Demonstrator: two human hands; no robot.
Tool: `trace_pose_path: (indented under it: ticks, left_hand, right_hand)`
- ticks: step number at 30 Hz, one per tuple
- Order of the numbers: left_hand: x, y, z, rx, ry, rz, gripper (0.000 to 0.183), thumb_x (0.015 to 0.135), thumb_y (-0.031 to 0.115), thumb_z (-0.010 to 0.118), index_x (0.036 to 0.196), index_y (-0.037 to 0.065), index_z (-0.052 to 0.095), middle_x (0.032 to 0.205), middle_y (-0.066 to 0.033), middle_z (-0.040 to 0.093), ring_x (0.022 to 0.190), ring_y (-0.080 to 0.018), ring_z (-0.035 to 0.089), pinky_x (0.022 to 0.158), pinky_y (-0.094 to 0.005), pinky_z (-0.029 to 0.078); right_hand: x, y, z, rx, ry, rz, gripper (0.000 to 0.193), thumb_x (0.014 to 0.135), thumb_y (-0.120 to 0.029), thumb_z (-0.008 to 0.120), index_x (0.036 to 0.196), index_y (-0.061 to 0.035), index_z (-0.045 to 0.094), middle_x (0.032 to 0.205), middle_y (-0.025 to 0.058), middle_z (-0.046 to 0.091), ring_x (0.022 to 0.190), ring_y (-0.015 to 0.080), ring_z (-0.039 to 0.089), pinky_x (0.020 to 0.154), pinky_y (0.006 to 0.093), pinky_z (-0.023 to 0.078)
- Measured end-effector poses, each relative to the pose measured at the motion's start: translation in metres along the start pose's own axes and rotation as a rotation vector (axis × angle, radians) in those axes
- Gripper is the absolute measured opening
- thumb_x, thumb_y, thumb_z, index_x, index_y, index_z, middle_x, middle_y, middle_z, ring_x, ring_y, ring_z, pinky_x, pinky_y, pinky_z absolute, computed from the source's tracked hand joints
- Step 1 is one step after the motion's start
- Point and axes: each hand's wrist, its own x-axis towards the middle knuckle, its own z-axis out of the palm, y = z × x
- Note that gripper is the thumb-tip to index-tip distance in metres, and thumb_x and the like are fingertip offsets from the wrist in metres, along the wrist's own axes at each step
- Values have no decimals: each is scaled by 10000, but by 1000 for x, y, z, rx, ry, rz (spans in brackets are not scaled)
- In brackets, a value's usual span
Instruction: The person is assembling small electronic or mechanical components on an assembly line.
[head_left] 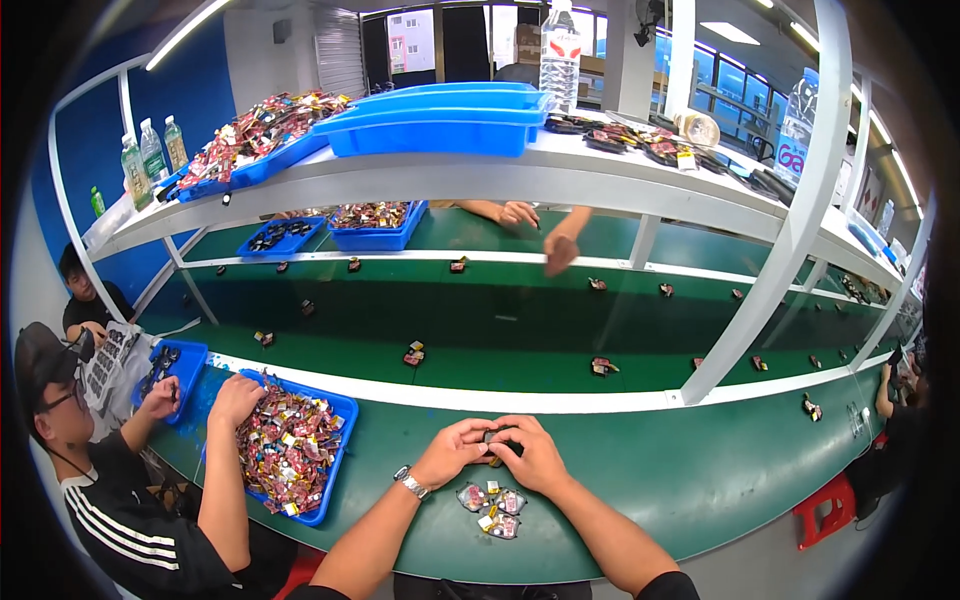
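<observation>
Over the green worktop (620, 440), my left hand (450, 458) and my right hand (532, 456) meet, fingers closed around a small black casing (490, 437). A bit of yellow shows just beneath it, and the fingers cover most of the piece. Right below my hands, close to the table's front edge, lie several small red circuit boards with white and yellow parts and dark wires (491, 510). A metal-banded watch (410, 483) is on my left wrist.
At left, a co-worker's hand (238, 400) dips into a blue bin (345, 425) heaped with such boards; another blue tray (195, 365) holds black parts. Beyond the white rail (440, 397), boards dot a green belt (500, 340). A shelf (400, 180) with blue trays and bottles spans above.
</observation>
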Motion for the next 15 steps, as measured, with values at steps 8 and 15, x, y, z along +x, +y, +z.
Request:
trace_pose_path:
  ticks: [8,15]
  left_hand:
    - [-5,-1,7,35,50,18,338,977,24,502,1314,4,482,1197,-105,612,1074,-170,621,925,-317,546]
    - [-2,-3,3,-8,59,8,322,988,80,516,1306,32,503,1206,-74,615,1069,-133,614,888,-284,543]
  right_hand:
    - [-6,-4,-4,41,-25,-35,116,824,-134,698,929,-88,712,1159,63,632,1127,291,558,962,388,464]
    - [-5,-7,3,42,102,-11,127,815,-116,705,936,-82,725,1149,57,638,1102,281,571,934,382,480]
